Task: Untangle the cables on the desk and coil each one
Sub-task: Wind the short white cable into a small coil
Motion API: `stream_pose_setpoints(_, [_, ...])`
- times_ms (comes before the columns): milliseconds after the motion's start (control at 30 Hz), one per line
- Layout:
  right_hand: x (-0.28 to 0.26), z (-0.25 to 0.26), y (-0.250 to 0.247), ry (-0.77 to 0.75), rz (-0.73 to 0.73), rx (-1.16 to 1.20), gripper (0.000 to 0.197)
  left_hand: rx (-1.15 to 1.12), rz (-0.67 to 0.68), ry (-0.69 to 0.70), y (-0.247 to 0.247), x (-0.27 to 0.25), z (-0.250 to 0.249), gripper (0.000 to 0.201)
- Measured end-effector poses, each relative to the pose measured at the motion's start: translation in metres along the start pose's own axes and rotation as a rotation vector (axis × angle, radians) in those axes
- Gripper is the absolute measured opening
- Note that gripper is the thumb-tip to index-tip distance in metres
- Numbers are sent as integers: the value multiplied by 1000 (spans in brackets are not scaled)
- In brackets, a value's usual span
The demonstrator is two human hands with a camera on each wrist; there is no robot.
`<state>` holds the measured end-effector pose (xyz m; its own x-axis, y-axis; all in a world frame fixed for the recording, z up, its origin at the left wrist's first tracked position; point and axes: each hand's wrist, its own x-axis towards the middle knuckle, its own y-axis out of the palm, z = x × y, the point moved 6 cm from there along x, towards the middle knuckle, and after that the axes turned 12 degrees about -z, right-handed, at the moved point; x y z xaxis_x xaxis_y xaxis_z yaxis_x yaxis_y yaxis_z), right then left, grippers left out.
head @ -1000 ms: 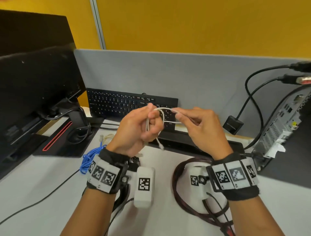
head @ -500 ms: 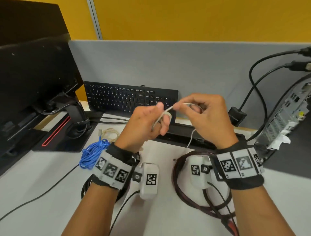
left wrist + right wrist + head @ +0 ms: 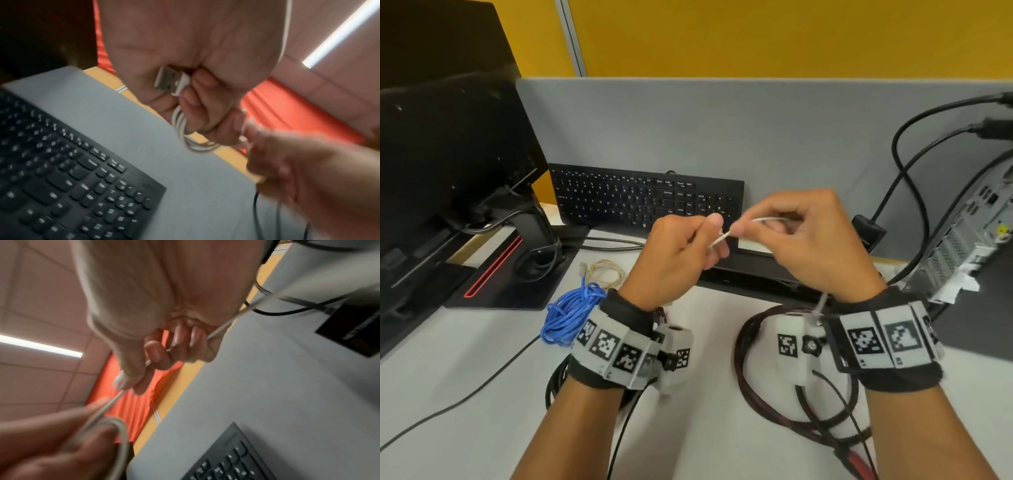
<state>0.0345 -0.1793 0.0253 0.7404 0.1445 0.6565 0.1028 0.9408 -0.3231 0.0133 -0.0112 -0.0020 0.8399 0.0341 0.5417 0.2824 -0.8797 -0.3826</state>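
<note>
I hold a thin white USB cable [image 3: 719, 238] in the air above the desk, in front of the keyboard. My left hand [image 3: 681, 250] grips a small coil of it; in the left wrist view the loops [image 3: 180, 128] and the USB plug [image 3: 169, 80] sit in the curled fingers. My right hand [image 3: 794, 236] pinches the cable's free run between thumb and fingers [image 3: 148, 365], close to the left hand. A loose tail [image 3: 820, 306] hangs below the right wrist. On the desk lie a blue cable bundle [image 3: 568, 313], a small beige coil [image 3: 606, 270] and a dark red braided cable loop [image 3: 753, 387].
A black keyboard [image 3: 626, 198] leans against the grey partition [image 3: 756, 130]. A monitor and its stand [image 3: 448, 171] fill the left. A computer case [image 3: 969, 246] with black plugged-in cables [image 3: 900, 192] stands at the right. A black cable coil [image 3: 553, 383] lies under my left wrist.
The right hand has swung up and over from beside the left hand, carrying the white cable round the coil. Both hands have drifted a little to the right.
</note>
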Motion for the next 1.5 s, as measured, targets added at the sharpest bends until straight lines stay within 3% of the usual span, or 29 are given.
stream_pose_setpoints(100, [0, -15, 0, 34, -137, -56, 12, -441, 75, -202, 0, -2, -4, 48])
stream_pose_setpoints(133, [-2, -21, 7, 38, -104, -143, 16, -602, 43, -201, -2, -1, -8, 43])
stream_pose_setpoints(200, [-9, -28, 33, 49, 96, -263, 22, -808, -39, -142, -9, 3, -11, 38])
stream_pose_setpoints(267, [-20, -26, 57, 45, 327, -251, 21, -675, -87, -46, -12, 4, -9, 36])
stream_pose_setpoints(333, [-25, -15, 67, -27, 468, -256, 19, -309, -91, 30, -10, 3, -4, 33])
stream_pose_setpoints(433, [-20, -2, 57, -110, 471, -251, 20, -32, -131, 52, -16, 1, 4, 31])
stream_pose_setpoints(533, [-18, 7, 43, -91, 435, -147, 15, -55, -204, 25, -20, 4, 2, 34])
stream_pose_setpoints(633, [-29, 8, 53, -44, 591, -133, 14, -452, -304, -292, -19, 5, 13, 38])
stream_pose_setpoints(700, [-35, -4, 57, 12, 683, -216, 15, -728, -283, -523, -18, 4, 23, 39])
stream_pose_setpoints(767, [-32, -19, 52, 68, 612, -323, 16, -789, -256, -617, -22, 2, 29, 40])
stream_pose_setpoints(867, [-14, -32, 29, 88, 200, -473, 15, -674, -180, -576, -26, -1, 25, 40])
stream_pose_setpoints(933, [-7, -30, 10, 104, -146, -384, 13, -605, -111, -515, -21, -2, 18, 42])
stream_pose_setpoints(1000, [-6, -29, 3, 140, -324, -198, 11, -626, -70, -507, -11, -2, 14, 43])
stream_pose_setpoints(1200, [-7, -44, 6, 261, -274, -155, 20, -728, 42, -558, 5, -8, 9, 49])
stream_pose_setpoints(1300, [-9, -51, 10, 401, -304, 141, 29, -877, 112, -675, 10, -9, 10, 51])
stream_pose_setpoints(1367, [-8, -49, 14, 446, -309, 305, 31, -868, 101, -710, 14, -9, 13, 52])
stream_pose_setpoints(1500, [-10, -51, 19, 507, -252, 397, 32, -816, 28, -692, 18, -9, 17, 51])
